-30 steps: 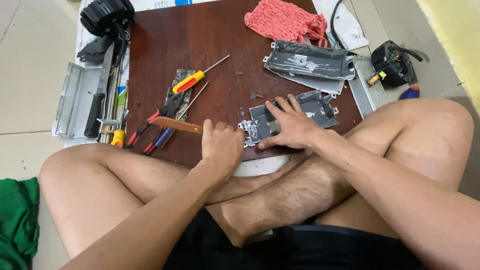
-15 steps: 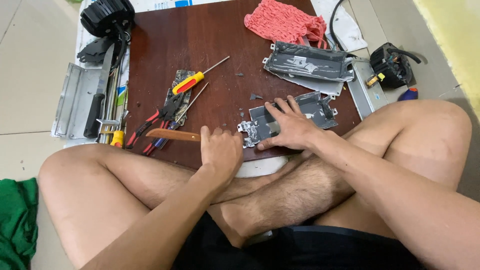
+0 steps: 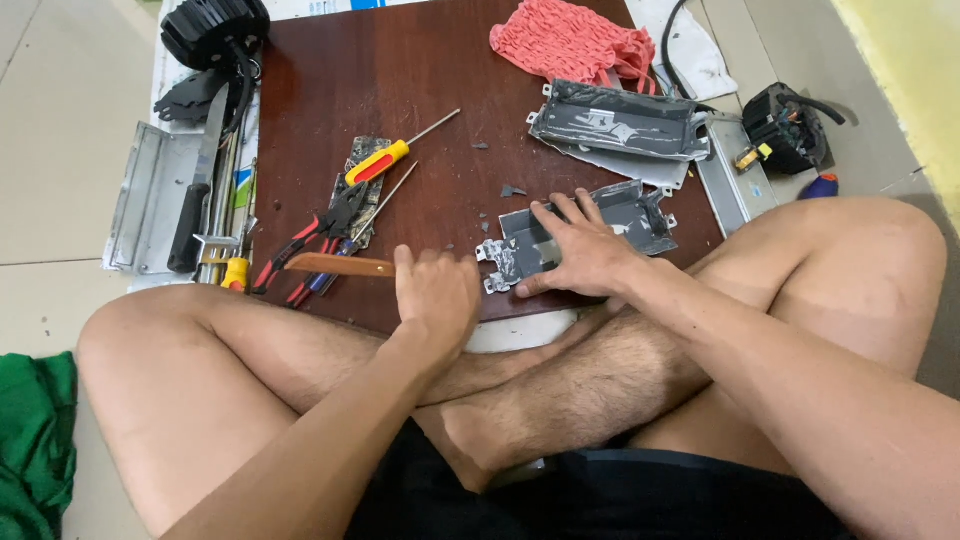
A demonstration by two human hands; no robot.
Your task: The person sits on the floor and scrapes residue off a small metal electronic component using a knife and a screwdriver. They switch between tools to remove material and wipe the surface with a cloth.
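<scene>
I sit cross-legged at a dark brown board (image 3: pixel 420 70) on the floor. My left hand (image 3: pixel 437 292) grips a tool with a wooden handle (image 3: pixel 335 265) that sticks out to the left; its working end is hidden by the fingers, near the left edge of a flat grey metal housing (image 3: pixel 625 208). My right hand (image 3: pixel 583 250) lies spread flat on that housing, pressing it onto the board near the front edge.
A red-and-yellow screwdriver (image 3: pixel 385 162), red-handled pliers (image 3: pixel 315 232) and a small circuit board (image 3: pixel 357 165) lie at the left. A second grey housing (image 3: pixel 620 120) and a pink cloth (image 3: pixel 570 40) sit further back. Metal rails (image 3: pixel 150 195), black parts (image 3: pixel 215 30), and a green cloth (image 3: pixel 35 440) surround the board.
My left hand with the wooden-handled tool has slid slightly downward and toward the housing's left edge. The right hand stays pressed on the housing.
</scene>
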